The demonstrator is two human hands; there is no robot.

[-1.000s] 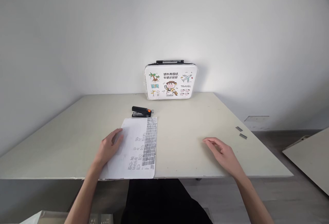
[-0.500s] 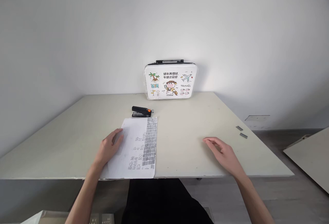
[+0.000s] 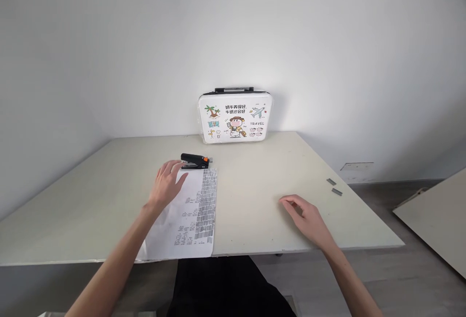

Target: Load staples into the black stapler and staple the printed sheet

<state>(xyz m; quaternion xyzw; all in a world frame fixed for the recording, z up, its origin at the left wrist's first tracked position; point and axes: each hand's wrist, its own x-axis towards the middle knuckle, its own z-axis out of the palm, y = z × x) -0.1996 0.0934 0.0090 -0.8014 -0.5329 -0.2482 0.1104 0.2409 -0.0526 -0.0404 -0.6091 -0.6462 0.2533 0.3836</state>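
"How does the stapler [image 3: 196, 160] look, and where is it?"

"It's black, with an orange patch toward its right end and a small grey tip poking out there. Its left end gapes. It lies just beyond the far edge of the paper [image 3: 191, 215]."

"And the paper itself?"

"White, lying flat, with dense dark stripes down its right side and small print I can't read. Its near edge comes up to the front edge of the desk [image 3: 251, 200]."

"What are the hands doing?"

"The left hand [image 3: 167, 183] is over the paper's far left part, fingers open and a little spread, their tips at the stapler's left end. I can't tell whether they touch it. The right hand [image 3: 305, 219] is well right of the paper, fingers loosely curled, a gap inside the thumb."

"How much room is there?"

"A broad stretch of desk runs between the paper and the right hand, and another left of the paper. Two grey strips [image 3: 337, 191] lie far right of it, near the desk's side edge. Well beyond it, a white case [image 3: 235, 118] stands against the wall."
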